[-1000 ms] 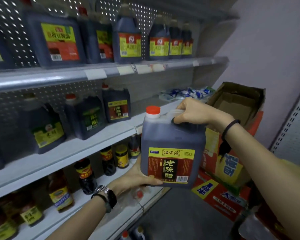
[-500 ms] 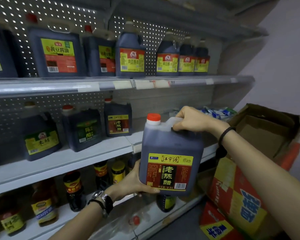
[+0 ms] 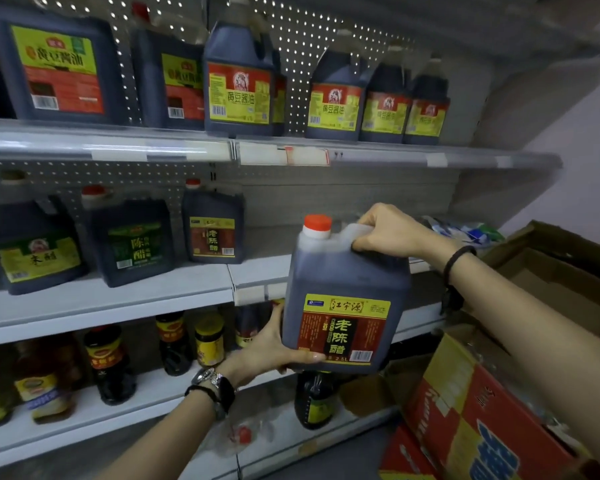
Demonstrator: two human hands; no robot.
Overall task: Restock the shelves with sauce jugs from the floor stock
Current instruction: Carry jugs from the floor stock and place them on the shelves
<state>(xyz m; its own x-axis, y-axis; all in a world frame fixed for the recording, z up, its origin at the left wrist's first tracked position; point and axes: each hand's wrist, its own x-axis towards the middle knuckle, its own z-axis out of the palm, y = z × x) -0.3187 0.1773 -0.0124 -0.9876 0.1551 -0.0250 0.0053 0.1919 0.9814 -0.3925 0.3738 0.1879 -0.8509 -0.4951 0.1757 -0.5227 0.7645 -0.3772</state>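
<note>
Head view shows the jug (image 3: pixel 343 299) held in the air just in front of the middle shelf (image 3: pixel 136 299), near the front edge and right of a matching jug (image 3: pixel 212 233) that stands further back. Its base hangs below the shelf's level, so it is not yet on the shelf.

The right hand (image 3: pixel 392 230) is clenched round the handle (image 3: pixel 357 233) at the top, fingers wrapped over it. The left hand (image 3: pixel 274 355) cups the lower left corner, thumb laid across the bottom of the label (image 3: pixel 343 327); the fingers underneath are hidden, but they seem to bear the weight.

The jug stands nearly upright, long axis vertical, its top leaning a little to the left. The red cap (image 3: pixel 317 223) points up, on the left of the top, with the handle on the right. The label faces the person, away from the shelf's back wall.

The step in hand looks like placing. To do it well:
- raise the base clear of the front edge before moving in
- aim for the bare stretch right of the matching jug, short of the packets (image 3: pixel 465 230) at the right end
- watch the cap under the upper shelf (image 3: pixel 395 157), though the gap looks ample
- keep the label outward, in line with its neighbour
- set the base flat, then slip the left hand out first and let go of the handle last

A full jug is likely heavy, so dragging it over the edge could tip it
</note>
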